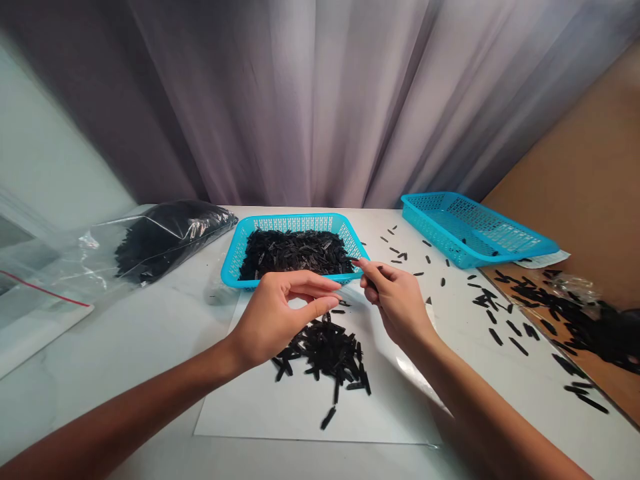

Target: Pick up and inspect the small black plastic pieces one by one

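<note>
From my remote seat, my view shows the left hand hovering at 12 o'clock above a heap of black strips, its fingers curled and apart from the thumb, holding nothing. The right hand is pinched, thumb and forefinger together on a small black strip, just over the near right corner of a turquoise plastic basket. That basket sits at 12 o'clock, filled with a mound of similar black pieces, and both hands block part of my view of its near rim.

The heap lies on a white sheet, which rests on a white marble-look table. At 10 o'clock, a clear plastic bag of black pieces lies against the basket's left side, with a red-sealed zip bag beyond it. At 1 o'clock stands a second turquoise basket. Loose black strips are scattered across the table from 1 to 3 o'clock, and more lie heaped on a brown board at 3 o'clock. A grey curtain hangs behind everything.
</note>
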The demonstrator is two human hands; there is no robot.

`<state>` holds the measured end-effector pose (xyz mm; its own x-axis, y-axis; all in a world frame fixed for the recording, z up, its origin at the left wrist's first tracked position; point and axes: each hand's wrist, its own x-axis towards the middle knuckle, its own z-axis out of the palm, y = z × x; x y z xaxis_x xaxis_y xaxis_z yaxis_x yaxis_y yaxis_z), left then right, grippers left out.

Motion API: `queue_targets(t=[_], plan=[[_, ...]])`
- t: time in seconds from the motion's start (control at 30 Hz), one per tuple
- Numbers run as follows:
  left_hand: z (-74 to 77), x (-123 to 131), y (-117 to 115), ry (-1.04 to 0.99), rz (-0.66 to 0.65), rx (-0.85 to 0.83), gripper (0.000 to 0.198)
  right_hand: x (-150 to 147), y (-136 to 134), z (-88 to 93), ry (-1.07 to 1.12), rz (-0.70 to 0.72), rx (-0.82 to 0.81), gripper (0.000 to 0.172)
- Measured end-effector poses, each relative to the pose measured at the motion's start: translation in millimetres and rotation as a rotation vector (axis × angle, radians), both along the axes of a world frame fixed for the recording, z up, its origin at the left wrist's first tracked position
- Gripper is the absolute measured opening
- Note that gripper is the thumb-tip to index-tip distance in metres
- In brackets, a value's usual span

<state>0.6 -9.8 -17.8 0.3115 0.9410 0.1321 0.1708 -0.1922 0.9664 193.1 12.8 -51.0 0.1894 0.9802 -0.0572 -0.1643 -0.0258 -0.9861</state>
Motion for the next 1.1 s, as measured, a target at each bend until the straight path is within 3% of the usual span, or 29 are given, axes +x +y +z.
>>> queue_targets(t=[0.1,0.2,0.37,0.47,0.57,0.7,0.83,0.9,0.97,1.03,1.1], plan=[[0.5,0,-2,0.007,0.0,0.01,0.01,6,8,5.7,0.016,0.041,-0.013,0.027],[1.0,-1,-3,-0.007,0.015,0.041,0.011,11,2,13.4,0.034,0.092,-0.004,0.035],[-1.8,-1,-4,0.021,0.073,0.191,0.013,10,-19,20.7,-0.018,0.466,-0.053,0.029],[-4.6,-1,-3,0.101,0.106,0.33,0.013,7,-24,23.1,-0.094,0.575,-0.048,0.026],[-5.9,-1,-3,0.18,0.111,0.459,0.02,16,-18,25.1,-0.071,0.491,-0.014,0.025],[-8.0,-2,-2,0.342,-0.005,0.435,0.026,42,3,25.7,0.276,0.108,0.09,0.019],[-12.6,-2,-1,0.436,-0.137,0.433,0.022,41,6,20.2,0.359,0.105,0.012,0.021],[-12.4,-2,-1,0.41,-0.108,0.504,0.027,28,-4,16.6,0.31,0.217,-0.054,0.025],[-9.9,-4,0,0.386,-0.098,0.582,0.033,13,-16,14.3,0.165,0.51,-0.15,0.03],[-6.9,-6,1,0.386,-0.174,0.62,0.031,4,-26,14.1,0.074,0.791,-0.212,0.037],[-5.4,-8,2,0.385,-0.277,0.616,0.022,1,-32,14.9,0.047,0.95,-0.241,0.045]])
